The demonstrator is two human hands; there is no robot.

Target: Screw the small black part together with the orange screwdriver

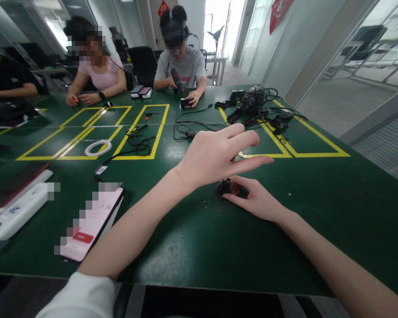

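Observation:
My left hand (215, 154) is raised over the table in front of me. Its fingers are bent and the thumb is stretched out apart from them, with nothing visible between them. Just below and to the right, my right hand (257, 196) grips a small black part (223, 187) with a short round stub on top, pinched between thumb and fingers close to the tabletop. What exactly the part is cannot be made out. A few tiny brass-coloured pieces, perhaps screws (205, 204), lie on the green table (192, 247) to the left of it.
A phone (94, 225) and a white power strip (20, 212) lie at left. A white ring (98, 148) and black cables (141, 141) sit beyond, with a cable heap (252, 106) farther right. Across the table, a person holds a drill (177, 79); others sit at left.

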